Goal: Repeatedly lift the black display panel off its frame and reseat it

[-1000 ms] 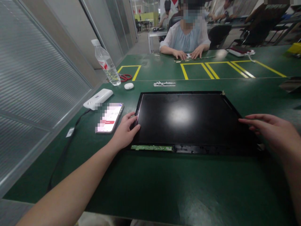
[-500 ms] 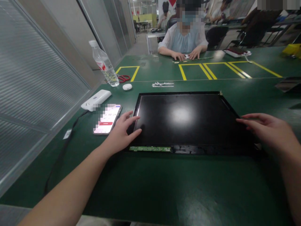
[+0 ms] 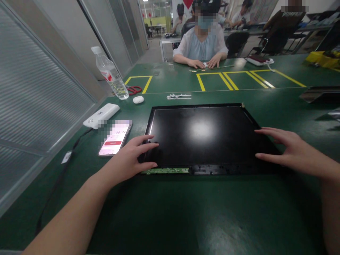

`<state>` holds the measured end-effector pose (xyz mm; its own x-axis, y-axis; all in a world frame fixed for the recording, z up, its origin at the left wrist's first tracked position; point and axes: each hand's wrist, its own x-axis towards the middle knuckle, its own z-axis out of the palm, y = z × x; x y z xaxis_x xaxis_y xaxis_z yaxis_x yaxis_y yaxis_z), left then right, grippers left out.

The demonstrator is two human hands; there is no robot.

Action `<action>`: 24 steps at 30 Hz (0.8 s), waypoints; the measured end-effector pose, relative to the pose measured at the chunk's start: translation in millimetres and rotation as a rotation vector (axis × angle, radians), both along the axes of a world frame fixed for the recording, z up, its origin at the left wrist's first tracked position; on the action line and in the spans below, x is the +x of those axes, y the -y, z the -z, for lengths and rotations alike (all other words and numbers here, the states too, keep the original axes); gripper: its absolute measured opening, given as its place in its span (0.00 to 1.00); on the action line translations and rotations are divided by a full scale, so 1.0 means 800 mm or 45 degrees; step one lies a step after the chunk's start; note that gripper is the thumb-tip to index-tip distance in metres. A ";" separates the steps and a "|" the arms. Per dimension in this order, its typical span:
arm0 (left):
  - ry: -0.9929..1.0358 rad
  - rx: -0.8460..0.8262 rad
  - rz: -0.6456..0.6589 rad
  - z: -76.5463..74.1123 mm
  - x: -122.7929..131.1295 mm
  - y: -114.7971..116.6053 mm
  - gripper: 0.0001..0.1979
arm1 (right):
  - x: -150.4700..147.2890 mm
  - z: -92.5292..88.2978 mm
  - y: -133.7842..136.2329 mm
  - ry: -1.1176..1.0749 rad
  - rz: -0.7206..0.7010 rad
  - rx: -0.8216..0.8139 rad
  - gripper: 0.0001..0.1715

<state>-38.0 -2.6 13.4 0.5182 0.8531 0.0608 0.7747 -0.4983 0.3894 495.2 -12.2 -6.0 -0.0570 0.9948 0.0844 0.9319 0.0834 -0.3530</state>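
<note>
The display panel point(image 3: 202, 136) lies flat on the green surface point(image 3: 170, 212), screen up, its near edge carrying a green circuit strip point(image 3: 166, 171). The left hand point(image 3: 132, 159) rests at the panel's near left corner, fingers spread, upper fingers and thumb lying over the corner; it grips nothing. The right hand point(image 3: 285, 150) sits at the near right corner, fingers spread and extended inward, fingertips over the panel's right edge; whether they touch the glass cannot be told.

Compared with half a second ago, the left hand has shifted toward the near corner and its fingers reach further onto the panel. The right hand has advanced inward over the right edge. The panel has kept its place on the surface.

Just left of the left hand lies a smartphone point(image 3: 115, 138), screen lit, with a white power bank point(image 3: 101, 115) beyond it. Further back stand a water bottle point(image 3: 108, 73) and red scissors point(image 3: 134, 90). A person in a pale blouse point(image 3: 203, 44) sits across the surface, both hands down on it.
</note>
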 end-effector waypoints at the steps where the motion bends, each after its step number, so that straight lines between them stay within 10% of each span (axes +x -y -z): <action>1: 0.005 -0.002 -0.008 0.001 -0.001 0.000 0.37 | 0.000 0.001 0.002 0.018 -0.023 -0.025 0.58; 24: 0.085 0.045 0.129 0.005 -0.004 -0.001 0.24 | 0.004 0.012 0.001 0.002 -0.044 -0.216 0.66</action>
